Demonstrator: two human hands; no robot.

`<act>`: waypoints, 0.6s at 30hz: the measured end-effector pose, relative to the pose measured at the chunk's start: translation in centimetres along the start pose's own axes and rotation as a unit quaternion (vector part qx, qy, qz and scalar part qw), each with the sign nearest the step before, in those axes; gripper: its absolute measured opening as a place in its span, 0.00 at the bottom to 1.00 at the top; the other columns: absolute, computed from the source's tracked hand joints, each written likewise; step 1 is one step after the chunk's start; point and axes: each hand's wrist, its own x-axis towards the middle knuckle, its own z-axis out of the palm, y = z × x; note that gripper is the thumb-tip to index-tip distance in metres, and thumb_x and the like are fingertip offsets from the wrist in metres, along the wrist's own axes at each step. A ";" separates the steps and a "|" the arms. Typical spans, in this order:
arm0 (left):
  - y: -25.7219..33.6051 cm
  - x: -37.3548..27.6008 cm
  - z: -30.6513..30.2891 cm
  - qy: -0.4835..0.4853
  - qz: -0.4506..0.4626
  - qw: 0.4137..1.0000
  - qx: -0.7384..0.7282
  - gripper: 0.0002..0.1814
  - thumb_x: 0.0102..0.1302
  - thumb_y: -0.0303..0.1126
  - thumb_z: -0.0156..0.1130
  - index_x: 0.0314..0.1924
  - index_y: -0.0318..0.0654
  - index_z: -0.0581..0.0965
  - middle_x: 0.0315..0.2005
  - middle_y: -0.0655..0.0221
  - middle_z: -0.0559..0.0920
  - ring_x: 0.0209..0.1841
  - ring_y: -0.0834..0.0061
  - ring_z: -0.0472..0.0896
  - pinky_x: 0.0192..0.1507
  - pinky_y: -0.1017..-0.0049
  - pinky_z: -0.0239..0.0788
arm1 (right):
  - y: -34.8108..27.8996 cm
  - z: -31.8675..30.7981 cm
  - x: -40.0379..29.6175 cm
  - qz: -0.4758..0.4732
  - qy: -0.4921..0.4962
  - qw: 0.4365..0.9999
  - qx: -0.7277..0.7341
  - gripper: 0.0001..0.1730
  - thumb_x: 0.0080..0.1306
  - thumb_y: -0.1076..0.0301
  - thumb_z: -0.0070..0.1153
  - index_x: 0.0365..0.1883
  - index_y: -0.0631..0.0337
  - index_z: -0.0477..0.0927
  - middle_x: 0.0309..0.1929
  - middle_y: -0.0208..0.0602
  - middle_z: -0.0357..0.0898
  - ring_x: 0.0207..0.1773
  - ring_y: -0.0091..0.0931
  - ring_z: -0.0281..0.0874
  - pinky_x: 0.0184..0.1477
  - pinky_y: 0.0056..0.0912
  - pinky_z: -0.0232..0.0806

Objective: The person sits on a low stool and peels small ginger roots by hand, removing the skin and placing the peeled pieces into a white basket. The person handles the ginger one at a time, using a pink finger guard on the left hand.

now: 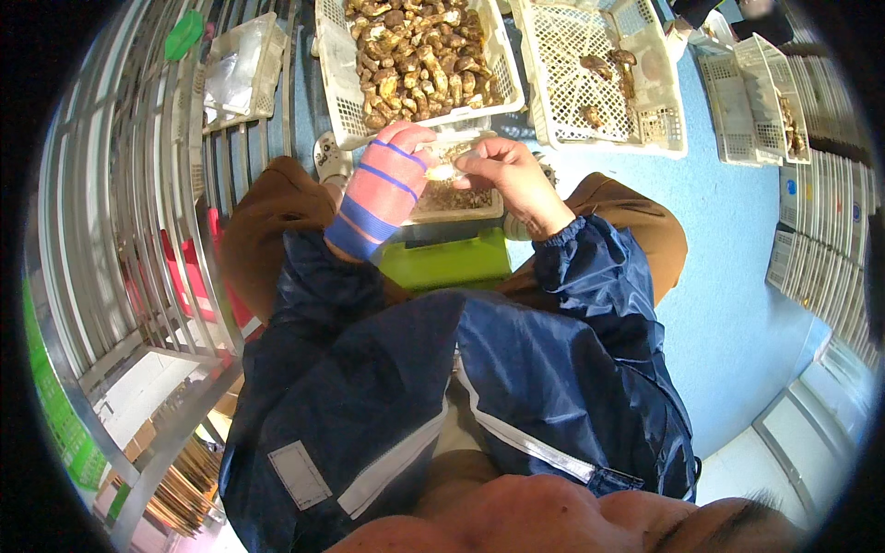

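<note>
Between my two hands, over a shallow plastic tray (415, 218) of brown crumbs, is a small pale mushroom (438, 171). My left hand (387, 181) wears a pink knit glove with blue stripes, and its fingers are closed around the mushroom's left side. From the right, the thumb and fingertips of my bare right hand (515, 176) pinch the mushroom's near end. Whether a small tool is also in those fingers cannot be made out. Just beyond my hands stands a white plastic crate (343, 104) heaped with brown mushrooms (422, 62).
Right of it, another white crate (674, 142) holds several mushrooms (596, 67). A lime-green box (446, 263) sits between my knees. Metal racking (200, 276) runs along my left, with a basket of plastic bags (238, 69). Stacked crates (823, 221) line the right; part of another person (760, 21) shows behind.
</note>
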 end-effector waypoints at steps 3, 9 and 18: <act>-0.1 0.0 -0.5 0.027 -0.023 0.998 -0.054 0.18 0.47 0.23 0.70 0.41 0.42 0.79 0.51 0.61 0.77 0.59 0.56 0.73 0.62 0.61 0.66 | -0.8 0.2 -0.5 -0.025 -0.022 0.996 0.083 0.07 0.68 0.71 0.61 0.30 0.62 0.80 0.34 0.29 0.82 0.38 0.19 0.80 0.42 0.21 0.70; -1.2 -1.1 0.0 -0.022 -0.113 0.971 -0.210 0.18 0.51 0.27 0.75 0.43 0.41 0.80 0.54 0.60 0.77 0.60 0.59 0.73 0.63 0.63 0.64 | -1.6 0.6 -1.0 -0.126 -0.046 0.972 -0.193 0.08 0.69 0.72 0.60 0.29 0.63 0.78 0.36 0.32 0.82 0.39 0.21 0.79 0.49 0.24 0.68; -1.0 -2.1 0.9 -0.082 -0.368 0.759 -0.530 0.21 0.66 0.25 0.65 0.59 0.34 0.74 0.48 0.70 0.81 0.50 0.79 0.79 0.54 0.76 0.72 | -1.5 0.8 -0.6 -0.207 -0.036 0.962 -0.174 0.08 0.67 0.72 0.62 0.29 0.63 0.77 0.42 0.31 0.80 0.46 0.21 0.75 0.49 0.26 0.67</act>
